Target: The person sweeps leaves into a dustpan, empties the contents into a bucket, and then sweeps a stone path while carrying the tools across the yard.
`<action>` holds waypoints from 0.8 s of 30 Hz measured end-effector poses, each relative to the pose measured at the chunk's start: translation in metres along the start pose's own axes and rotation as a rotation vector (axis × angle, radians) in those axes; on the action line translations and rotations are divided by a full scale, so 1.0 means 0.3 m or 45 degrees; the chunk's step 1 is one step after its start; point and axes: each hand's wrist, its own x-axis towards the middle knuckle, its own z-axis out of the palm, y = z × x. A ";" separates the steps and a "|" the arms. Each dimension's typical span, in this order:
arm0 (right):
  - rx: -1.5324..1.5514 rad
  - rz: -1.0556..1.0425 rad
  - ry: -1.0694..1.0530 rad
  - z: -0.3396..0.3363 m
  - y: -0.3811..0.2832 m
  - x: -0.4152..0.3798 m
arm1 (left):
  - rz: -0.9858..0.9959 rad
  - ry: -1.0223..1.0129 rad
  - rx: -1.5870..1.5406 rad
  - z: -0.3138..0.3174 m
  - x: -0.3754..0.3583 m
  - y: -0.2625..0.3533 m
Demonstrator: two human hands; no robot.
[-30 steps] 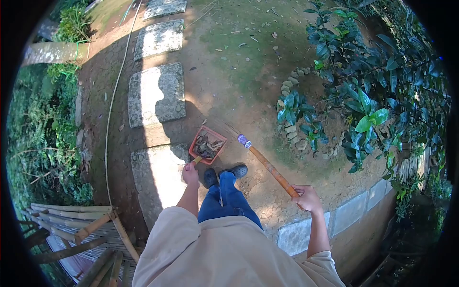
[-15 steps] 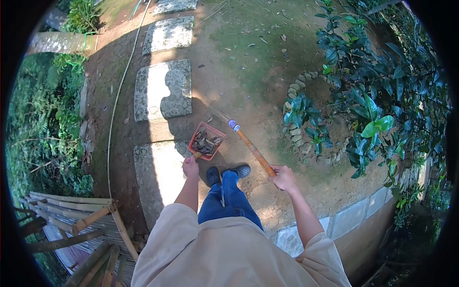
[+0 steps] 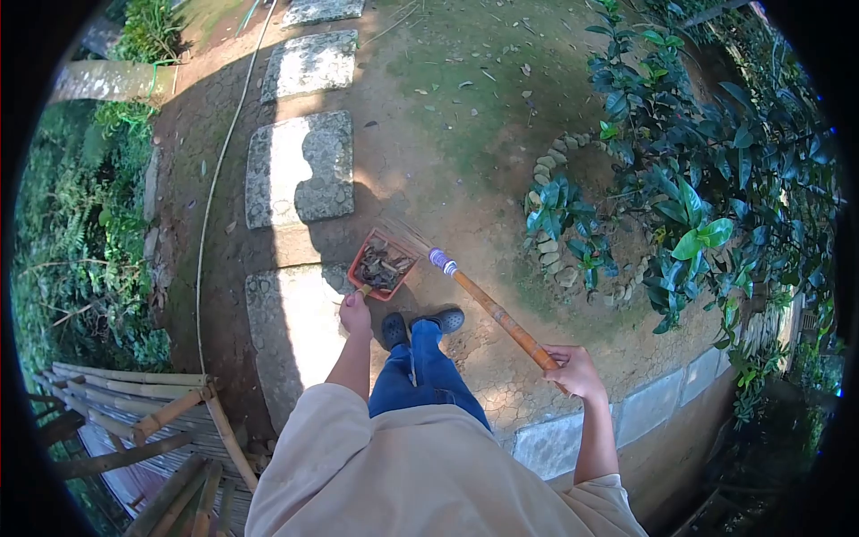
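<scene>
My left hand (image 3: 355,314) is closed round the short handle of a red-orange dustpan (image 3: 368,288), which holds dry leaves (image 3: 383,265) and rests near my shoes. My right hand (image 3: 575,370) grips the end of a long wooden broom handle (image 3: 506,320). The stick broom (image 3: 443,261) has a purple and white binding, and its thin bristles (image 3: 405,234) reach the ground at the dustpan's upper right edge, blurred and hard to make out.
Stone slabs (image 3: 324,166) run up the left of centre, beside a pale hose (image 3: 213,192). A bamboo structure (image 3: 161,421) stands at lower left. Leafy bushes (image 3: 689,233) and a ring of small stones (image 3: 548,255) are on the right.
My right hand has moved right and slightly down with the broom handle, which slants more. The bristles are now closer to the dustpan. My left hand still holds the dustpan.
</scene>
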 end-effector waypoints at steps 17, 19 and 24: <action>0.026 0.054 0.222 0.128 0.170 0.250 | 0.127 0.011 0.349 0.008 0.057 0.166; 0.035 0.048 0.173 0.148 0.166 0.274 | 0.115 0.015 0.396 0.009 0.103 0.133; -0.077 0.101 0.001 0.177 0.105 0.246 | 0.112 0.029 0.464 0.025 0.179 0.056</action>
